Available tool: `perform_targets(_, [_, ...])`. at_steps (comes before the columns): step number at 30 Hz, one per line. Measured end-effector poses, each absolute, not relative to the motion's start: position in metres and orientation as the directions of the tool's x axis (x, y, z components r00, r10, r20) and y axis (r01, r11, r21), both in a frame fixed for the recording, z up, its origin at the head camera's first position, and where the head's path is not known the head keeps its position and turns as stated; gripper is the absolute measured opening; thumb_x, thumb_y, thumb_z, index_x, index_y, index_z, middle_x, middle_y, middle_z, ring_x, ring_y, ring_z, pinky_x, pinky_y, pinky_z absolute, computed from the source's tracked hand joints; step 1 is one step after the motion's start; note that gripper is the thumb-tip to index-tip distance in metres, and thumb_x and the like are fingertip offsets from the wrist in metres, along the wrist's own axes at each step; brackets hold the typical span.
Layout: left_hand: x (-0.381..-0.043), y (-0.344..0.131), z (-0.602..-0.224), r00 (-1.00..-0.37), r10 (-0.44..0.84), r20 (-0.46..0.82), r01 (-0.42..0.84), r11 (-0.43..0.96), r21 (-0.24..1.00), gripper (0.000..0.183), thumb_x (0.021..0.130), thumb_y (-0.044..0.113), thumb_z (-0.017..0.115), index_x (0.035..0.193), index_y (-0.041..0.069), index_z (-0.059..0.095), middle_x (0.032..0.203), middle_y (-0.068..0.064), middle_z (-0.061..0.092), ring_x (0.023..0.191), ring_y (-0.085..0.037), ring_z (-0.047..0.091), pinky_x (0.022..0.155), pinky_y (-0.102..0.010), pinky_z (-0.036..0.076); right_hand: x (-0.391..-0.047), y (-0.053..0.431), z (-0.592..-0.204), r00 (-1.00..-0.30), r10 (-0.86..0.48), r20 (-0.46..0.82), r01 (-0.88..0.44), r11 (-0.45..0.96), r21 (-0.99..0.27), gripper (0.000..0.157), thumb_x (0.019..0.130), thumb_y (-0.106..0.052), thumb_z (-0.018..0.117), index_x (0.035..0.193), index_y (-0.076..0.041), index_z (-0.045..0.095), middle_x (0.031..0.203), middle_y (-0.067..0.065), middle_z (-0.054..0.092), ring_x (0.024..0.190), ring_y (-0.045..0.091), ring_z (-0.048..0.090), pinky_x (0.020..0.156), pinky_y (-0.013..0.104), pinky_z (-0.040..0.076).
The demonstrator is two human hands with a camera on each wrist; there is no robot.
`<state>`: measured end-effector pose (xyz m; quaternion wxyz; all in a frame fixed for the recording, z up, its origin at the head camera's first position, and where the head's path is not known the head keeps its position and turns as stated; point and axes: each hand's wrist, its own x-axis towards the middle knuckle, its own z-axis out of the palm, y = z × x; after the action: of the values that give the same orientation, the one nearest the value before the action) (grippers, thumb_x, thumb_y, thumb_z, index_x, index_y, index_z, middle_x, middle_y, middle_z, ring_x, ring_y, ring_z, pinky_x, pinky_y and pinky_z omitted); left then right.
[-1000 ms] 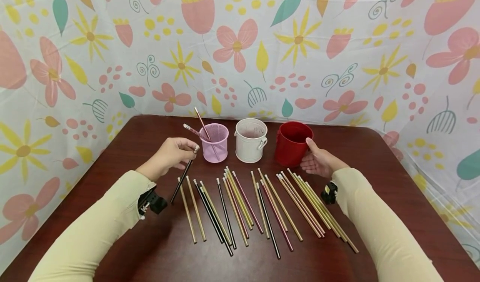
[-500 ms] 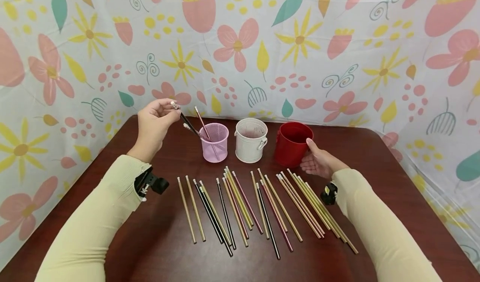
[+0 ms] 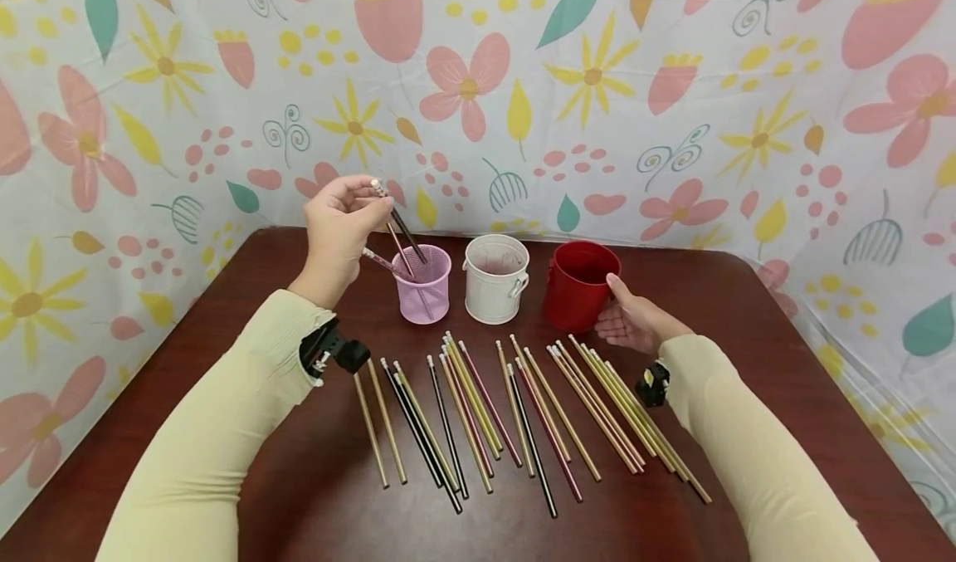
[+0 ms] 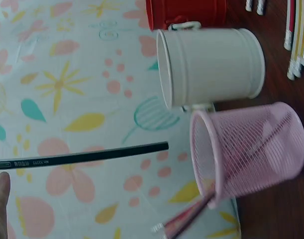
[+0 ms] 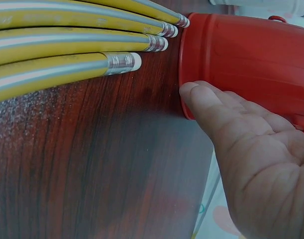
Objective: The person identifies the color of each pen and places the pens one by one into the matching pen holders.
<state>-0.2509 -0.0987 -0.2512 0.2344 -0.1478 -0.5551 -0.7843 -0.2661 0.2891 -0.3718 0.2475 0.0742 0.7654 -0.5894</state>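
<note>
My left hand [image 3: 339, 222] pinches a black pencil [image 3: 406, 232] near its white eraser end. The pencil slants down toward the pink mesh cup [image 3: 423, 303]; in the left wrist view its lower tip is just short of the cup's rim. Two reddish pencils [image 4: 184, 219] lean in that cup, eraser ends sticking out. On the right, my right hand [image 3: 638, 317] rests against the side of a red bucket [image 3: 578, 296], fingers extended and thumb at its rim. The right wrist view shows these fingers along the red wall, beside yellow pencils [image 5: 67, 40] with white erasers.
Between the pink cup and the red bucket stands a white bucket [image 3: 493, 295] with a side handle. Several gold, black and dark red pencils [image 3: 545, 446] lie fanned across the brown table [image 3: 612, 529], erasers toward the containers. A flower-patterned cloth [image 3: 478, 172] hangs behind.
My left hand has lifted the black pencil from beside the leftmost pencils, then carried it up and rightward over the pink cup. My right hand stays at the red bucket.
</note>
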Motion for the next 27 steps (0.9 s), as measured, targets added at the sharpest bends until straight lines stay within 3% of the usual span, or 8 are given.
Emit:
perform_targets(8, [-0.257, -0.063, -0.248, -0.838, -0.151, 0.524, 0.545, -0.263, 0.796, 0.020, 0.078, -0.020, 0.060, 0.088, -0.002, 0.062, 0.076, 0.002, 0.061, 0.068, -0.006, 0.061, 0.062, -0.019, 0.054, -0.266, 0.288, -0.370, -0.873, -0.156, -0.461, 0.407, 0.287, -0.867, 0.101, 0.091, -0.070, 0.021, 0.135, 0.020, 0.026, 0.136, 0.035, 0.037, 0.115, 0.035, 0.050, 0.098, 0.038, 0.045])
perform_targets(15, [-0.265, -0.038, -0.252, -0.849, -0.142, 0.509, 0.528, -0.247, 0.812, 0.018, 0.079, -0.016, 0.064, 0.087, 0.000, 0.060, 0.074, 0.004, 0.061, 0.069, -0.005, 0.061, 0.063, -0.019, 0.054, -0.266, 0.288, -0.370, -0.873, -0.146, -0.465, 0.412, 0.287, -0.865, 0.099, 0.092, -0.069, 0.021, 0.135, 0.020, 0.027, 0.135, 0.035, 0.039, 0.109, 0.032, 0.053, 0.094, 0.036, 0.047])
perform_targets(18, [-0.269, -0.030, -0.255, -0.846, -0.136, 0.516, 0.534, -0.235, 0.812, 0.016, 0.079, -0.017, 0.064, 0.089, -0.006, 0.059, 0.076, 0.004, 0.060, 0.069, -0.005, 0.061, 0.064, -0.019, 0.054, -0.267, 0.289, -0.370, -0.873, -0.149, -0.464, 0.409, 0.292, -0.864, 0.099, 0.091, -0.069, 0.021, 0.133, 0.020, 0.029, 0.133, 0.034, 0.042, 0.106, 0.029, 0.055, 0.092, 0.034, 0.048])
perform_targets(22, [-0.273, -0.023, -0.261, -0.845, -0.130, 0.519, 0.535, -0.215, 0.817, 0.015, 0.079, -0.017, 0.064, 0.092, -0.010, 0.059, 0.076, 0.004, 0.060, 0.069, -0.005, 0.060, 0.062, -0.017, 0.053, -0.266, 0.288, -0.371, -0.873, -0.155, -0.462, 0.406, 0.295, -0.865, 0.100, 0.091, -0.070, 0.020, 0.134, 0.020, 0.028, 0.134, 0.035, 0.040, 0.110, 0.033, 0.053, 0.094, 0.035, 0.047])
perform_targets(27, [-0.279, -0.019, -0.272, -0.878, -0.152, 0.453, 0.477, -0.203, 0.855, 0.015, 0.079, -0.016, 0.065, 0.091, -0.008, 0.059, 0.075, 0.003, 0.059, 0.069, -0.005, 0.059, 0.063, -0.018, 0.053, -0.265, 0.288, -0.371, -0.875, -0.152, -0.460, 0.405, 0.291, -0.867, 0.100, 0.091, -0.070, 0.020, 0.134, 0.020, 0.028, 0.135, 0.035, 0.039, 0.113, 0.034, 0.051, 0.094, 0.036, 0.046])
